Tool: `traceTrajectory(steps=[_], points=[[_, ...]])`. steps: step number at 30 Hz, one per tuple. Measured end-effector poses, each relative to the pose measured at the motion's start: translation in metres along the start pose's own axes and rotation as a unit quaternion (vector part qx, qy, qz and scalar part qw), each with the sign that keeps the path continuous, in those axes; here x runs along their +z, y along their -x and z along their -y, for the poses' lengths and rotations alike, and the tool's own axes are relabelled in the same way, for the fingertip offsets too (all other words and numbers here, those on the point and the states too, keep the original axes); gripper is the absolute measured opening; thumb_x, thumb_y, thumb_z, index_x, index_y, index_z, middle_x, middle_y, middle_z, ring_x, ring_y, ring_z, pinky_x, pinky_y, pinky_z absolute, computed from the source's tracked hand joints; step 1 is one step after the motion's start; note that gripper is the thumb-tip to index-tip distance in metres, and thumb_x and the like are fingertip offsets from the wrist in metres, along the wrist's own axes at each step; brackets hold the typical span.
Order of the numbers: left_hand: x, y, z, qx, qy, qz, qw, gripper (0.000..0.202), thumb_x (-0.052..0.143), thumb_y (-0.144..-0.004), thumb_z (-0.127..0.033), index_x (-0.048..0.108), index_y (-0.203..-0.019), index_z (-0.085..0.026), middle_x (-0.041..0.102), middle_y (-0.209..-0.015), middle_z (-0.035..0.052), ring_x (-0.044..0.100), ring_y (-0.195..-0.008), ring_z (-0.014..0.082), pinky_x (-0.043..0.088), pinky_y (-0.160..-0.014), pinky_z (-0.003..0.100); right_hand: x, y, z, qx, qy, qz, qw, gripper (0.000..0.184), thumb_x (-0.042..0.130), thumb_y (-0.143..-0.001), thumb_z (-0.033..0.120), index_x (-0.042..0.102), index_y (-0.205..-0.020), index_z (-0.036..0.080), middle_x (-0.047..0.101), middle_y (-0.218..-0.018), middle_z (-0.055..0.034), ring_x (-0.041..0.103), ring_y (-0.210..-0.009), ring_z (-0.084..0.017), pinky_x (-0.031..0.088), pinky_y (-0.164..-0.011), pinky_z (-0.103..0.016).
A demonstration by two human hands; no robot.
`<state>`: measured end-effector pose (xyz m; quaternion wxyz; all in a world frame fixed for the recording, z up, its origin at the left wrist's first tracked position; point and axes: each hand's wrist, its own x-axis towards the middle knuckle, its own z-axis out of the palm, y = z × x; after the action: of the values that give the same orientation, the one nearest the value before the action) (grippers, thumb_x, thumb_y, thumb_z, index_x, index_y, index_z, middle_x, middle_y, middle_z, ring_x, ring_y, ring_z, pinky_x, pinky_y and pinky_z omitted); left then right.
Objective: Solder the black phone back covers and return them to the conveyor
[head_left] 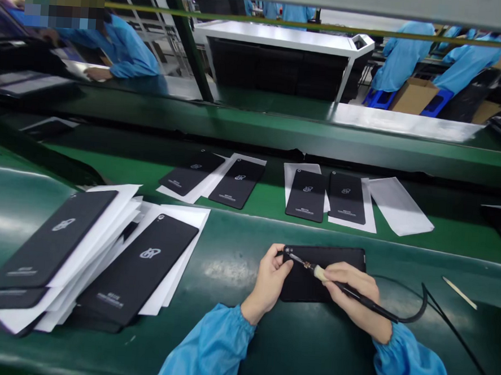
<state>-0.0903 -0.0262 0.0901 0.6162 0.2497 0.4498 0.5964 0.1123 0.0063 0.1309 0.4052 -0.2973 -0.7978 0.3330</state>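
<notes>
A black tablet back cover [335, 260] lies flat on the green bench in front of me. My left hand [270, 282] grips its near left corner, fingers curled on the edge. My right hand [358, 299] is closed round a thin black corded tool [354, 294], held like a pen. The tool's metal tip [297, 259] touches the cover near its top left corner. Both my sleeves are blue.
Two stacks of black covers [139, 268] on white sheets [172, 279] lie at the left. Several more covers [306, 195] rest on the green conveyor belt [271, 197] beyond. A thin stick [459, 293] lies at the right. People in blue coats [123, 49] work behind.
</notes>
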Motion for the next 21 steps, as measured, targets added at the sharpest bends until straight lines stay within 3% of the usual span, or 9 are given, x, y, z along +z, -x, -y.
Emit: traceTrajectory(steps=[8,21], points=[[0.001,0.002,-0.001,0.007,0.002,0.007,1.000,0.027,0.073,-0.079,-0.025,0.053,-0.096,-0.022,0.071,-0.074,-0.0017,0.066,-0.061,0.0140,0.050,-0.061,0.024,-0.012,-0.010,0.005,-0.003,-0.003,-0.005,1.000,0.019,0.066,-0.088,0.013,0.074,-0.102,0.024,0.073,-0.092,-0.0059,0.071,-0.082,-0.020,0.058,-0.072,-0.031],[0.001,0.002,-0.002,0.005,0.004,0.008,1.000,0.026,0.073,-0.079,-0.024,0.053,-0.096,-0.021,0.071,-0.074,-0.0018,0.065,-0.059,0.0126,0.048,-0.058,0.022,-0.016,-0.028,0.006,0.018,-0.004,0.040,0.999,0.012,0.065,-0.090,0.017,0.073,-0.098,0.023,0.073,-0.092,-0.0056,0.070,-0.083,-0.018,0.058,-0.075,-0.029]])
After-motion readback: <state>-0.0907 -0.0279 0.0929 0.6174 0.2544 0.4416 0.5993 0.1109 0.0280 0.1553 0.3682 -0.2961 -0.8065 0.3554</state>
